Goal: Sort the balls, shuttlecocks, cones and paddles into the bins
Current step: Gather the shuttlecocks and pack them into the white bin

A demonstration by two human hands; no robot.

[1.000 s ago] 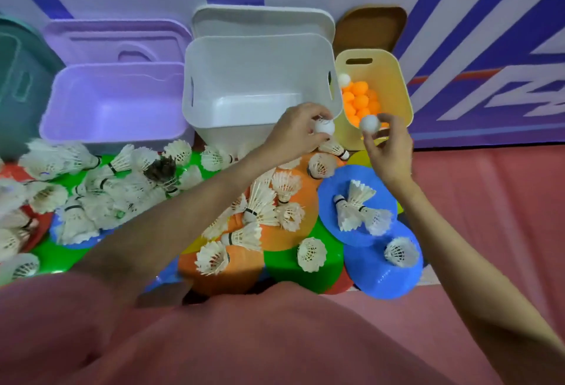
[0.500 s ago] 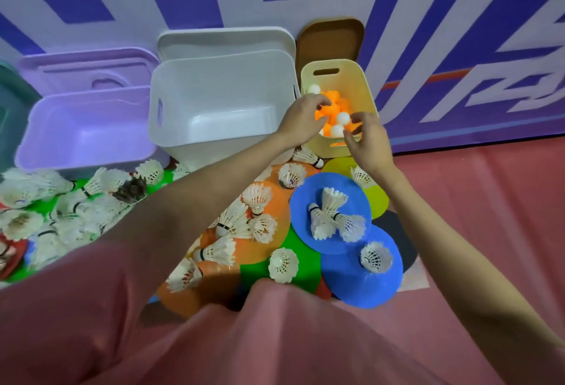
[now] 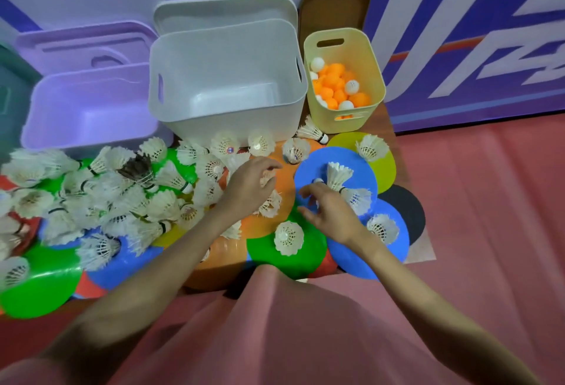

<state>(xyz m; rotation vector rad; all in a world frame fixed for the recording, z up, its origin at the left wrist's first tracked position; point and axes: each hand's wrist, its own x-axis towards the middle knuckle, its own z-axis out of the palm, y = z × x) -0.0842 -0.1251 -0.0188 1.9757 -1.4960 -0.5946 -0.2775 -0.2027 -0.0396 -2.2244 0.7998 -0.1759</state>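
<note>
My left hand (image 3: 249, 190) hovers with its fingers spread over an orange flat cone (image 3: 286, 175), right above two white shuttlecocks. My right hand (image 3: 331, 212) is open, palm down, at the edge of a blue flat cone (image 3: 312, 167) that carries two shuttlecocks (image 3: 337, 173). Neither hand grips anything. The small yellow bin (image 3: 376, 78) at the back right holds several orange and white balls (image 3: 336, 85). Beside it the white bin (image 3: 229, 123) is empty, and so is the purple bin (image 3: 91, 137). A big heap of shuttlecocks (image 3: 122, 198) lies at the left on coloured cones.
A single shuttlecock (image 3: 289, 238) sits on a green cone (image 3: 266, 257) near my body. Yellow-green (image 3: 386, 172), black (image 3: 408, 210) and another blue cone (image 3: 367, 262) overlap at the right. Bin lids lean on the striped wall. A teal bin (image 3: 9, 94) stands at the far left; red floor lies right.
Both hands held a white ball each over the yellow bin, let them go there, and have come back down to the cones in front of me.
</note>
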